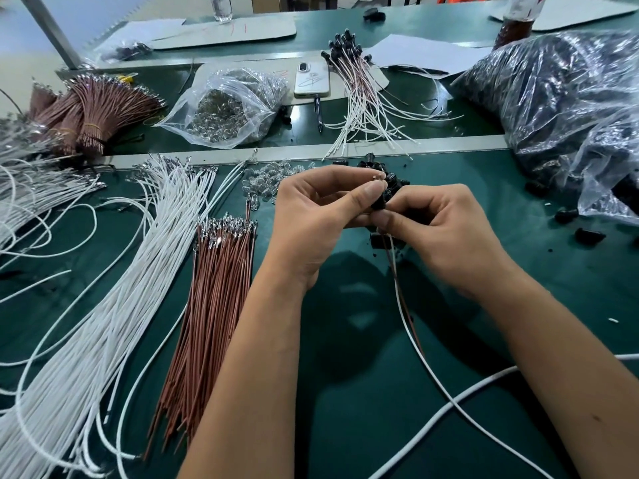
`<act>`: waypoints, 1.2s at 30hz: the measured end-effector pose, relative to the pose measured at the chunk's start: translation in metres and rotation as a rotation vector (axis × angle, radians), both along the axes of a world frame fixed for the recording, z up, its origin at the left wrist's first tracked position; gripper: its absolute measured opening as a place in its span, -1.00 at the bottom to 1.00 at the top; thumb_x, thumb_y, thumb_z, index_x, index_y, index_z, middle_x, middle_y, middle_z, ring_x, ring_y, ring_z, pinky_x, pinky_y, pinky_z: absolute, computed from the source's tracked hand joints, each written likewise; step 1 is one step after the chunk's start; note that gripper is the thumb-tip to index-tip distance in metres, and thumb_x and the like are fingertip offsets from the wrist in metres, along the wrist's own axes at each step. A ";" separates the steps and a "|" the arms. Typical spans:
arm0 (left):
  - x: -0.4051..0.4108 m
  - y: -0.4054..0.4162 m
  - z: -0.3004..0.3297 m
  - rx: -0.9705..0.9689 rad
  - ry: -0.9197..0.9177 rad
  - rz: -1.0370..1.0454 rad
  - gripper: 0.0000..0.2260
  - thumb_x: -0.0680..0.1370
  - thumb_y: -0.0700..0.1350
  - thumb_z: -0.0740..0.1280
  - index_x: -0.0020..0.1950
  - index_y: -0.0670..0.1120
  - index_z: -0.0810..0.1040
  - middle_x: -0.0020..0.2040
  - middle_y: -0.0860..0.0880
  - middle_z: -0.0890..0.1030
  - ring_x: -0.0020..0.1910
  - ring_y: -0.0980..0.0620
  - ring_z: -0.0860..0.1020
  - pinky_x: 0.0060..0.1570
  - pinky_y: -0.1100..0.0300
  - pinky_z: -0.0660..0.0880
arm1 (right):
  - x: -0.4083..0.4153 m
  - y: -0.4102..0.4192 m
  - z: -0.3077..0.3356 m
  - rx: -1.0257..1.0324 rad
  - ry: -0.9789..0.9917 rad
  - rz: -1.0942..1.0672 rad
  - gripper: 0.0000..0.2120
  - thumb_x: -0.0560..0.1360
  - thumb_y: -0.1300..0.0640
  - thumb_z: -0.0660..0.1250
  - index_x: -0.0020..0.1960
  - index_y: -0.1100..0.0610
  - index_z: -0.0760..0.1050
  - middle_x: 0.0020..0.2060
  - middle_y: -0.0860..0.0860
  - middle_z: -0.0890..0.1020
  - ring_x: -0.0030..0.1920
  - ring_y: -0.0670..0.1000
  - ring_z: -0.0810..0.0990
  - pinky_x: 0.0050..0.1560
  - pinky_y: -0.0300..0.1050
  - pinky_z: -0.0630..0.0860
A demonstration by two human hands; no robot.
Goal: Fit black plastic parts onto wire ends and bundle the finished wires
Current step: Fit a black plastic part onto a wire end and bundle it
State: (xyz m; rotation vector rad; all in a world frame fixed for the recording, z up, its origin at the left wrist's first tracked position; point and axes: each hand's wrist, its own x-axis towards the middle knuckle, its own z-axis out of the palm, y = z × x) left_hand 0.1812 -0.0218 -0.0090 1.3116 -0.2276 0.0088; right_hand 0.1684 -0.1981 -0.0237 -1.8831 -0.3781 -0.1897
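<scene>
Head view: my left hand (311, 216), fingers curled, pinches a black plastic part (379, 201) above the green mat (345, 375); my right hand (439, 233), fingers curled tight, pinches the white and brown wire pair (403, 305) right beneath it; risk: terminals entering skewed, bending; part slipping into loose black parts (390, 174) behind.

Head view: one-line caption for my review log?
Both hands pinch a small black plastic part onto trailing white and brown wires above the green table.
</scene>
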 end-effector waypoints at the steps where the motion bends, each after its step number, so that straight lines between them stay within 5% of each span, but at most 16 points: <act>1: 0.000 0.000 0.000 0.000 -0.003 -0.003 -0.91 0.47 -0.33 0.49 -0.05 -0.21 0.70 -0.13 -0.15 0.73 -0.15 -0.05 0.68 -0.18 0.15 0.64 | 0.000 -0.001 0.000 0.006 0.005 0.004 -0.84 0.53 0.04 0.51 -0.14 0.13 0.71 -0.27 0.23 0.67 -0.26 0.03 0.55 -0.19 0.19 0.54; 7: 0.001 0.000 -0.002 0.020 -0.040 -0.002 -0.81 0.41 -0.39 0.52 -0.01 -0.28 0.68 -0.13 -0.20 0.72 -0.19 -0.09 0.67 -0.15 0.10 0.64 | 0.003 -0.003 -0.003 0.019 0.008 0.022 -0.83 0.54 0.05 0.50 -0.12 0.15 0.70 -0.23 0.31 0.66 -0.24 0.11 0.55 -0.14 0.32 0.54; 14: 0.002 -0.003 -0.004 0.074 -0.057 0.022 -0.79 0.36 -0.37 0.57 -0.09 -0.17 0.68 -0.20 -0.09 0.72 -0.18 -0.04 0.66 -0.07 0.11 0.64 | 0.004 -0.004 -0.003 0.027 -0.028 0.016 -0.86 0.53 -0.01 0.50 -0.17 0.01 0.68 -0.29 0.04 0.69 -0.24 -0.06 0.57 -0.19 -0.04 0.52; 20: 0.002 -0.004 -0.004 0.045 -0.050 0.017 -0.83 0.38 -0.40 0.55 -0.12 -0.20 0.68 -0.24 -0.08 0.71 -0.25 -0.01 0.68 -0.17 0.17 0.62 | 0.004 -0.004 -0.005 0.012 -0.023 0.010 -0.88 0.54 0.07 0.51 -0.13 0.11 0.71 -0.25 0.13 0.70 -0.22 0.01 0.60 -0.12 0.15 0.57; 26: 0.002 -0.004 -0.003 0.015 -0.041 -0.001 -0.89 0.44 -0.36 0.52 -0.12 -0.18 0.69 -0.23 -0.07 0.72 -0.25 0.05 0.66 -0.22 0.19 0.62 | 0.006 -0.006 -0.006 0.001 -0.045 0.025 -0.93 0.54 0.13 0.51 -0.10 0.11 0.71 -0.22 0.20 0.70 -0.17 0.29 0.63 -0.08 0.33 0.55; 36: 0.003 -0.004 -0.004 0.022 -0.093 0.005 -0.89 0.42 -0.39 0.52 -0.09 -0.26 0.68 -0.20 -0.16 0.72 -0.24 -0.07 0.66 -0.14 -0.02 0.67 | 0.008 -0.008 -0.007 -0.026 -0.082 0.034 -0.93 0.53 0.18 0.51 -0.12 0.16 0.70 -0.22 0.16 0.69 -0.16 0.25 0.64 -0.11 0.27 0.56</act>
